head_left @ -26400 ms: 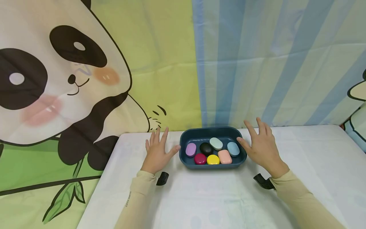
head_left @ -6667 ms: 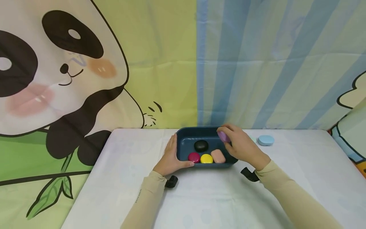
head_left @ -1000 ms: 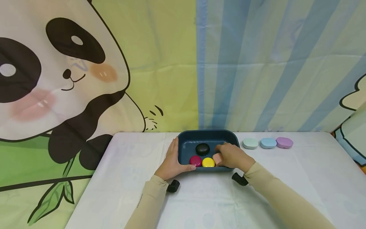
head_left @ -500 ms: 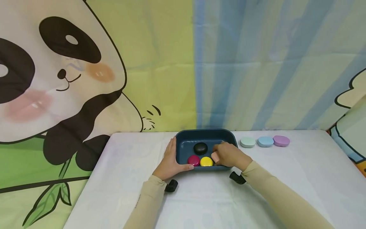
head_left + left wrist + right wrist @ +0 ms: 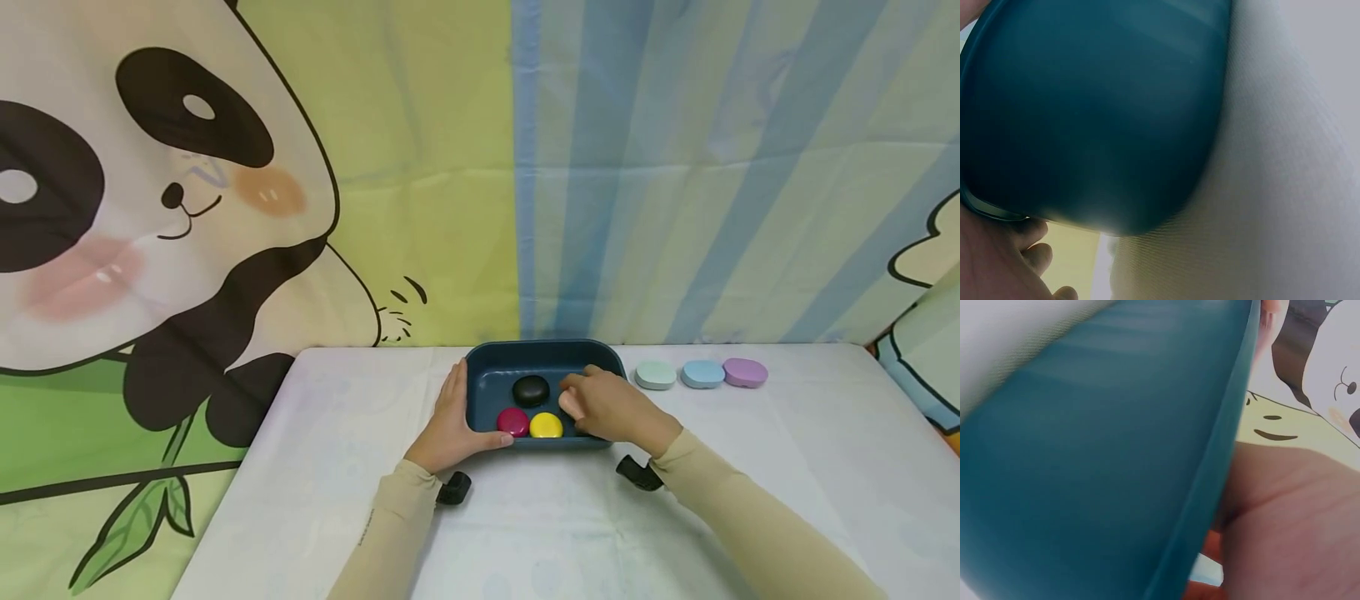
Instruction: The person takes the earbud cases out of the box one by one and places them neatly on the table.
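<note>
The dark blue tray stands near the table's back edge. My left hand holds its left end, fingers along the side wall and thumb over the front rim. Inside the tray's right part, my right hand pinches a pink, soap-shaped block, mostly hidden by the fingers. To its left in the tray lie a black oval piece, a dark red round one and a yellow round one. Both wrist views are largely filled by the tray's outer wall.
Right of the tray, a mint block, a light blue block and a purple block lie in a row on the white table. A panda-printed curtain hangs right behind the table.
Mint, blue and purple blocks, first in the tray, now lie on the table at right. Over the last second, the right hand has taken the pink block and shifted it slightly back; the left stays.
</note>
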Demonstrator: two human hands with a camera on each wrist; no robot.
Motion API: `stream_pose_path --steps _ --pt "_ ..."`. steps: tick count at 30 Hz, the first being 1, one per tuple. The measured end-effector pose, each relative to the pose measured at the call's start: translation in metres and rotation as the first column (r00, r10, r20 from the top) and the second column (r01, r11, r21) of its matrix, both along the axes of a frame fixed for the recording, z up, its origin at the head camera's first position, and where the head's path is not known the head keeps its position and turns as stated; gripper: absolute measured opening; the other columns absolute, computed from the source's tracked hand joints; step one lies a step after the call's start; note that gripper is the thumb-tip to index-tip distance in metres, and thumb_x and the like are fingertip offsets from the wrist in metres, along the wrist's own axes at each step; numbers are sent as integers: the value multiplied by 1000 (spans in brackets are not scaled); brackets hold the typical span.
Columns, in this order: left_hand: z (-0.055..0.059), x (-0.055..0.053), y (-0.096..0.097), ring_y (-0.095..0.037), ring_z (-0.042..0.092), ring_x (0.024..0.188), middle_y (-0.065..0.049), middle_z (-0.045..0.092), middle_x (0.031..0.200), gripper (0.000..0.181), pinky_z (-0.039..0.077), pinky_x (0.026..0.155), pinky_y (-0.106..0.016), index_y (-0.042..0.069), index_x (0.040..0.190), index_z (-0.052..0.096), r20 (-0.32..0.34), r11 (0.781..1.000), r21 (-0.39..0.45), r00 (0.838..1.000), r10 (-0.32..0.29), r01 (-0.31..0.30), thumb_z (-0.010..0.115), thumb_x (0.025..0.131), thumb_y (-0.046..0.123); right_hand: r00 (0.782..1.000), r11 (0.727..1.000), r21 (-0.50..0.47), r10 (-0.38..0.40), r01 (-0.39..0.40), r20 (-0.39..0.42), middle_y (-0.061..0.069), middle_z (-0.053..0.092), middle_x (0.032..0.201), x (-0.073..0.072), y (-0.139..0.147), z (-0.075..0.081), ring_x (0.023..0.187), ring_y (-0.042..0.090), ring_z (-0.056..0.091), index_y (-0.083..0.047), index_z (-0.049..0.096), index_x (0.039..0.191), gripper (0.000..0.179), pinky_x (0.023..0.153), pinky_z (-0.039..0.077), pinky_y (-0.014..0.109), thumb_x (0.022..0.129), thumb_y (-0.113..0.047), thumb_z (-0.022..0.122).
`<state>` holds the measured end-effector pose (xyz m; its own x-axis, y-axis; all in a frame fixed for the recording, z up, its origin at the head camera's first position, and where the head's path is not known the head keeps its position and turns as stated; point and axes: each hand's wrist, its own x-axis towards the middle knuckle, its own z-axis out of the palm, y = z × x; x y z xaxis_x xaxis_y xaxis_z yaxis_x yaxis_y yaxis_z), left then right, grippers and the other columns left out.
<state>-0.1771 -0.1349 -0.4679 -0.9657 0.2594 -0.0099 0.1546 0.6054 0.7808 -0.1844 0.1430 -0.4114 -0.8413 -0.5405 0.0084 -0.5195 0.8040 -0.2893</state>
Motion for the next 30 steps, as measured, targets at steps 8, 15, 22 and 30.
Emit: stream_pose_path --steps 8,15,22,30 --pt "0 0 1 -25 3 154 -2 -1 169 133 22 118 -59 19 163 -3 7 1000 -6 1000 11 -11 87 71 51 997 995 -94 22 -29 -72 14 66 106 7 9 2 93 28 58 1 68 118 33 78 55 42 87 -6 76" --pt "2 1 2 -26 4 154 -3 1 169 132 25 116 -60 19 163 -2 11 1000 -4 1000 12 -12 87 71 50 993 993 -114 3 -16 -120 17 63 110 14 19 9 98 32 60 2 66 122 43 84 56 47 81 -1 79" --pt "1 1 1 -26 4 154 -2 1 169 132 25 116 -60 19 163 -3 14 1000 -5 1000 15 -15 87 71 50 983 991 -135 -33 9 -182 18 63 117 20 30 15 102 36 60 2 63 127 47 85 55 49 82 0 76" --pt "1 1 1 -26 4 154 -2 1 169 133 23 117 -60 19 163 -3 9 1000 -2 1000 16 -16 87 71 50 977 991 -124 -79 54 -199 20 62 121 26 46 25 103 37 59 0 62 129 50 73 55 44 80 4 70"
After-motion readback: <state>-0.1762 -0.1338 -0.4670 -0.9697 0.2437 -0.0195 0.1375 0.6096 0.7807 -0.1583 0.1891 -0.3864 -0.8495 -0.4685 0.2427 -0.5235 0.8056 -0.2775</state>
